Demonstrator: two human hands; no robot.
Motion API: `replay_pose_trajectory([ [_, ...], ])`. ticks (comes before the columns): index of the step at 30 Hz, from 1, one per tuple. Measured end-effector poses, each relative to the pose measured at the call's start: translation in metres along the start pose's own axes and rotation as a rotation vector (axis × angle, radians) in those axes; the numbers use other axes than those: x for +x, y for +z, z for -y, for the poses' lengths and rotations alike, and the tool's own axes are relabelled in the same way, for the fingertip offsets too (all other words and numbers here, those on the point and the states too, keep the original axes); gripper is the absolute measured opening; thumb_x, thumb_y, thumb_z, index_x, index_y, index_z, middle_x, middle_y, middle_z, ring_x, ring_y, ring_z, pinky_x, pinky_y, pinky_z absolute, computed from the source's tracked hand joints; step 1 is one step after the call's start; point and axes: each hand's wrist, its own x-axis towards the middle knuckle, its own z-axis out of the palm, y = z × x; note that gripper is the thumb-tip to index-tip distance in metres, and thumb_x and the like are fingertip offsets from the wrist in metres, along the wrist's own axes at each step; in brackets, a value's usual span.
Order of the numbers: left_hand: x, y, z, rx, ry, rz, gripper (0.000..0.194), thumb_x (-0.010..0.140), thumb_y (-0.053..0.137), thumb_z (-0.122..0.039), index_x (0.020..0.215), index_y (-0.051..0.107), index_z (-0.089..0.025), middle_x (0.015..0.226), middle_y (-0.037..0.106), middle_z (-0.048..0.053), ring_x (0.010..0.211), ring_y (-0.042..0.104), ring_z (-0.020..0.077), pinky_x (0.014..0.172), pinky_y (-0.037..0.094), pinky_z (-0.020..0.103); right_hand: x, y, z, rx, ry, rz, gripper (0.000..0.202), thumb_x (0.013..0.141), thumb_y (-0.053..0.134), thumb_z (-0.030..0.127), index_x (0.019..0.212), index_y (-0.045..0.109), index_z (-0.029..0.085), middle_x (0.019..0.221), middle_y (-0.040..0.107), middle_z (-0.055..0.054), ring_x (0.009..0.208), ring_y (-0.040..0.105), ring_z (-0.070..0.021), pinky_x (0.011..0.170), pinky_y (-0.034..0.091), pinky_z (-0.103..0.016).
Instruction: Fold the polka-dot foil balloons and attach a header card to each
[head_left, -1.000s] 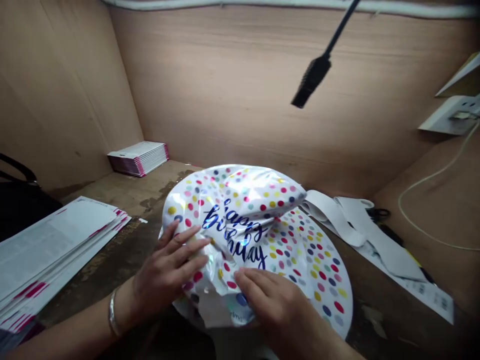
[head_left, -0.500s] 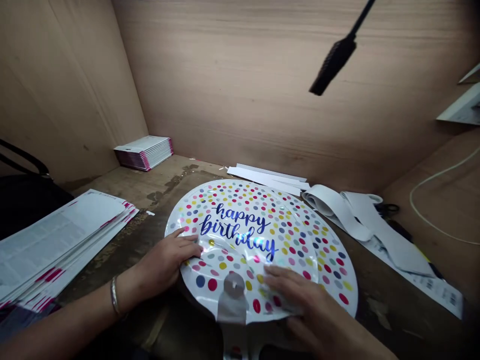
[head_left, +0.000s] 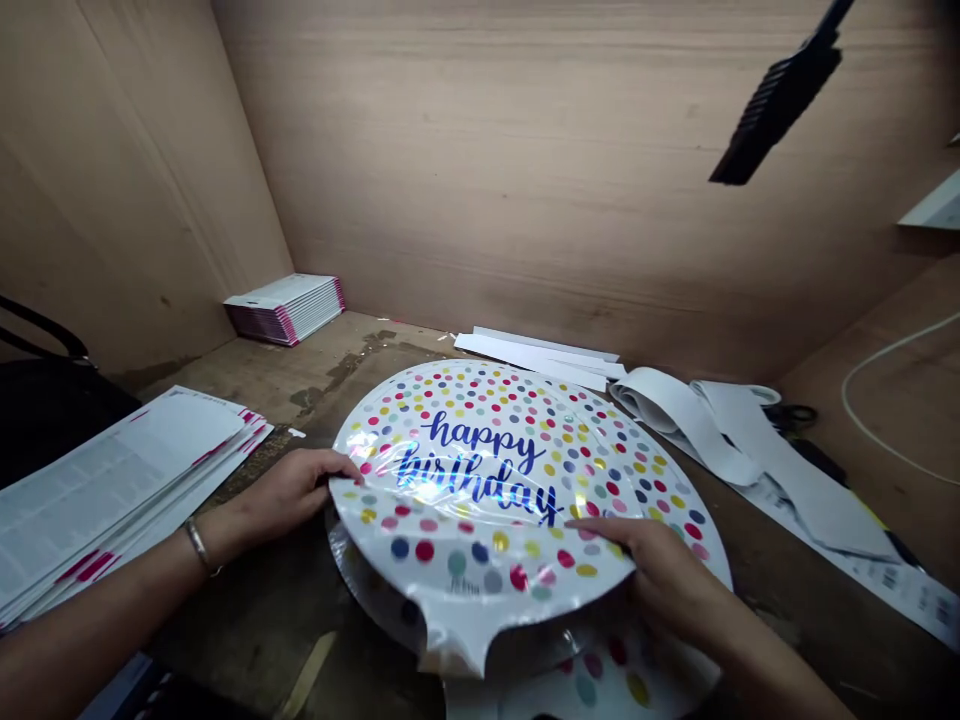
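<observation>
- Biggest first: the stained brown wooden tabletop, which everything here sits on.
- Next, the round white foil balloon with multicoloured dots and shiny blue "happy birthday" lettering, down at 6 o'clock of the view. Here's the change: half a second ago it lay pretty flat, with a grey tab showing at its near edge. Now the near part is bent up across the bottom of the lettering, the neck pokes out at its 6 o'clock and the tab's out of sight. More dotted foil peeks out underneath around 5 o'clock; can't tell how many layers.
- Pile of flat white card packs with pink edges at the balloon's 9 o'clock, hasn't budged.
- Long white looped paper strip over at 3 o'clock, same deal.
- Right hand at the balloon's 4 o'clock: was lying on top, now its fingers look to be pinching the rim, one stretched over the film.
- Left hand at 9 o'clock: was resting on the foil, now its fingers pinch the edge. My read: they've gone from pressing down to lifting.
- Smaller white-and-pink card stack at 10 o'clock, unmoved.
- Smallest: silver bracelet, left wrist.
</observation>
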Motion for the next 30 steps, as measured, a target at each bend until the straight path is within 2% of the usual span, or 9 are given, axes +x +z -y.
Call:
replay_pose_trajectory([
  [2,0.020,-0.002,0.003,0.037,-0.164,-0.067,0.025,0.084,0.042,-0.032,0.090,0.063,-0.020,0.085,0.068,0.000,0.078,0.062,0.0175,0.070,0.046,0.024,0.021,-0.010,0.001,0.092,0.088,-0.015,0.030,0.077,0.046,0.027,0.093,0.070,0.022,0.098,0.072,-0.003,0.094,0.064,-0.0234,0.081,0.048,-0.031],
  [5,0.047,-0.001,0.002,0.133,-0.329,-0.147,0.040,0.086,0.036,-0.049,0.078,0.060,-0.018,0.071,0.064,0.002,0.066,0.058,0.0187,0.057,0.039,0.025,0.052,-0.019,-0.003,0.089,0.176,-0.072,0.031,0.081,0.044,0.039,0.075,0.065,0.018,0.073,0.069,-0.002,0.072,0.063,-0.0194,0.063,0.045,-0.025],
  [7,0.058,-0.001,0.003,0.163,-0.329,-0.160,0.041,0.084,0.039,-0.053,0.075,0.059,-0.018,0.071,0.063,0.003,0.067,0.057,0.0194,0.058,0.037,0.026,0.067,-0.019,-0.007,0.021,0.244,-0.139,0.035,0.081,0.044,0.045,0.065,0.060,0.018,0.063,0.065,-0.003,0.065,0.060,-0.0190,0.056,0.040,-0.026],
  [10,0.062,0.000,0.006,0.201,-0.273,-0.134,0.036,0.083,0.042,-0.051,0.075,0.059,-0.020,0.074,0.064,0.003,0.070,0.058,0.0198,0.061,0.036,0.026,0.076,-0.018,-0.010,-0.062,0.301,-0.187,0.035,0.081,0.047,0.045,0.056,0.052,0.020,0.059,0.061,-0.004,0.061,0.057,-0.0191,0.053,0.035,-0.027],
  [13,0.062,0.002,0.011,0.266,-0.294,-0.131,0.034,0.084,0.041,-0.050,0.073,0.057,-0.021,0.074,0.063,0.003,0.070,0.058,0.0207,0.059,0.033,0.026,0.076,-0.018,-0.006,-0.111,0.310,-0.197,0.035,0.082,0.046,0.044,0.056,0.050,0.021,0.060,0.061,-0.004,0.062,0.057,-0.0197,0.054,0.035,-0.028],
  [16,0.062,0.004,0.014,0.279,-0.344,-0.147,0.033,0.083,0.044,-0.051,0.074,0.056,-0.021,0.074,0.064,0.004,0.071,0.058,0.0217,0.058,0.032,0.026,0.070,-0.020,-0.001,-0.148,0.296,-0.227,0.033,0.086,0.039,0.044,0.067,0.055,0.021,0.072,0.064,-0.004,0.071,0.059,-0.0205,0.058,0.037,-0.028],
  [19,0.060,0.005,0.014,0.262,-0.337,-0.138,0.033,0.083,0.045,-0.051,0.075,0.057,-0.022,0.075,0.064,0.003,0.072,0.059,0.0213,0.058,0.033,0.026,0.059,-0.019,-0.001,-0.184,0.280,-0.244,0.031,0.089,0.034,0.041,0.077,0.056,0.023,0.080,0.065,-0.005,0.077,0.060,-0.0207,0.063,0.039,-0.028],
  [25,0.052,0.005,0.015,0.213,-0.301,-0.153,0.036,0.088,0.036,-0.049,0.084,0.057,-0.021,0.084,0.065,0.005,0.079,0.060,0.0216,0.064,0.037,0.027,0.041,-0.005,-0.011,-0.344,0.331,-0.295,0.030,0.091,0.030,0.040,0.083,0.053,0.023,0.073,0.063,-0.006,0.069,0.060,-0.0222,0.060,0.040,-0.030],
  [30,0.047,0.002,0.018,0.233,-0.357,-0.158,0.033,0.086,0.039,-0.048,0.079,0.056,-0.021,0.079,0.064,0.004,0.075,0.059,0.0209,0.061,0.036,0.026,0.041,0.002,-0.012,-0.395,0.312,-0.311,0.034,0.093,0.025,0.042,0.085,0.052,0.023,0.070,0.062,-0.005,0.064,0.060,-0.0209,0.058,0.041,-0.030],
])
